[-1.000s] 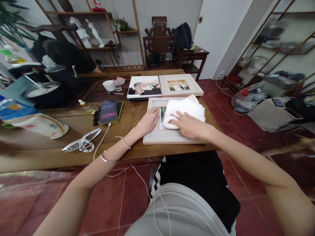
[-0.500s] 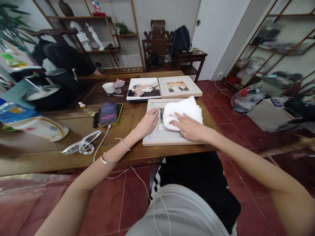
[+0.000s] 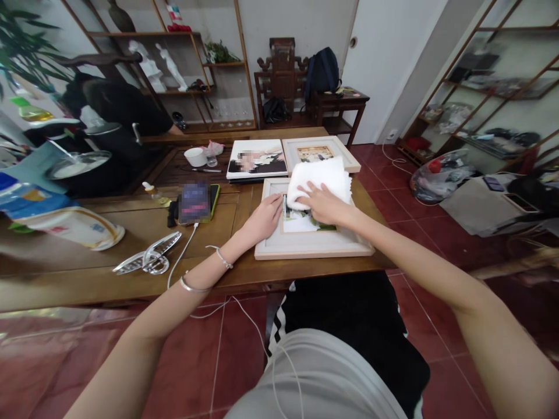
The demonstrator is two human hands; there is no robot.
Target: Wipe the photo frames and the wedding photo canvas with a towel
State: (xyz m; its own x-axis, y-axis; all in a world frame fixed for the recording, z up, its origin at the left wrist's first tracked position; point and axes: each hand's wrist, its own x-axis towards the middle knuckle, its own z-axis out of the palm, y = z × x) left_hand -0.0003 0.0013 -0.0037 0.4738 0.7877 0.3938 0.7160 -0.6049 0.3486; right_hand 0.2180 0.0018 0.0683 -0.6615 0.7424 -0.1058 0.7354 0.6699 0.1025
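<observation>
A pale wooden picture frame (image 3: 305,247) lies flat at the near edge of the wooden table (image 3: 131,273). My left hand (image 3: 262,220) rests flat on its left border, fingers stretched out. My right hand (image 3: 325,203) presses a folded white towel (image 3: 321,177) onto the far part of the frame's glass, fingers spread over the cloth. The photo in the frame shows below the towel.
Behind lie a second framed photo (image 3: 318,152) and a frameless print (image 3: 257,159). A phone (image 3: 194,202) on a white cable, a small bottle (image 3: 151,191), a white cup (image 3: 194,156), a clear clip (image 3: 146,261) and bags (image 3: 61,218) lie to the left. Shelves and a chair stand behind.
My right hand has slid the towel away from me, toward the frame's far edge, uncovering the lower part of the photo. My left hand has stayed on the frame's left border.
</observation>
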